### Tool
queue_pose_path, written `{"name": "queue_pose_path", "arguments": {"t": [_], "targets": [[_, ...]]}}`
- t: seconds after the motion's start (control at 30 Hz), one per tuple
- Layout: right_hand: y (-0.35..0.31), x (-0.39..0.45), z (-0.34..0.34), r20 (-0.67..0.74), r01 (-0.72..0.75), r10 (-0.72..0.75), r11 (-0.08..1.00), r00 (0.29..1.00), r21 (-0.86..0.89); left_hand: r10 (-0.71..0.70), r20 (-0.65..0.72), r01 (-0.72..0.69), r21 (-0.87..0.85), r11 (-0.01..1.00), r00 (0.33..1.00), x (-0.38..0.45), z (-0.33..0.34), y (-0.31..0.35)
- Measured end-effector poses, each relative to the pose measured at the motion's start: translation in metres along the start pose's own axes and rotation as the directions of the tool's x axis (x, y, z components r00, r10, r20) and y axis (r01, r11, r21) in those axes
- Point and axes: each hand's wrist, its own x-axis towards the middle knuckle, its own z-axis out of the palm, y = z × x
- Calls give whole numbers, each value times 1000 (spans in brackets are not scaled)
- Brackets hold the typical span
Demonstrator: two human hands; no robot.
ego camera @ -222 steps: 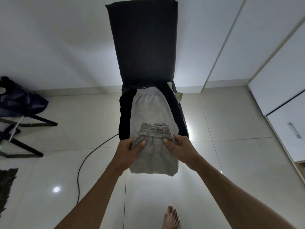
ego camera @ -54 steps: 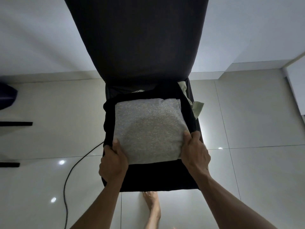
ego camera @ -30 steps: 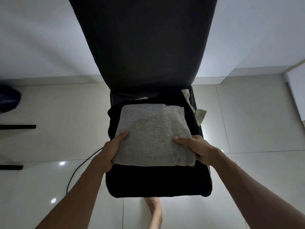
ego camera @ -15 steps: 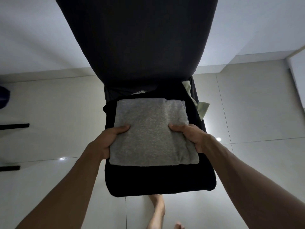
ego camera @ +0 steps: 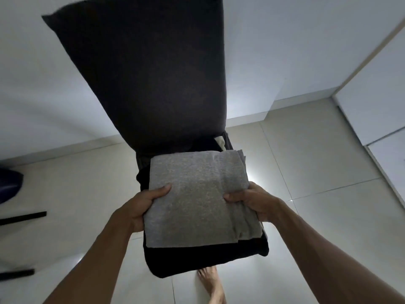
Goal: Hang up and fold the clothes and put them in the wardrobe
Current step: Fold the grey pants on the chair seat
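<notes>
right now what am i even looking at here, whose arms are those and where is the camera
There is no machine here. The camera sits on a person's head and looks forward and down, so the two bare arms reaching in from the bottom are that person's own, and the bare foot on the pale tiled floor is theirs too.

In front stands a dark chair with a tall back. Dark clothing lies on its seat, and a pale garment peeks out at the back.

Both hands hold a folded grey garment over the seat: the left hand grips its left edge with the thumb on top, the right hand grips the right edge the same way. White cabinet doors show on the right.
</notes>
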Motion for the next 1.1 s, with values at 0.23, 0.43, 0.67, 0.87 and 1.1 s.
{"name": "queue_pose_path", "arguments": {"t": [0.23, 0.43, 0.67, 0.87, 1.1], "targets": [[-20, -146, -42, -143, 186, -179, 982, 973, 41, 142, 99, -156, 150, 976, 985, -87, 110, 38], [-21, -337, -104, -417, 373, -286, 917, 863, 141, 225, 373, -338, 271, 902, 900, -181, 249, 45], [22, -546, -178, -706, 587, -372, 806, 602, 76, 283, 575, -545, 352, 761, 767, -297, 437, 25], [63, -637, -230, -847, 689, -319, 721, 424, 74, 253, 697, -641, 374, 670, 671, -331, 561, 6], [106, -665, -325, -924, 696, -158, 704, 348, 142, 100, 737, -611, 469, 637, 669, -292, 694, -23]]}}
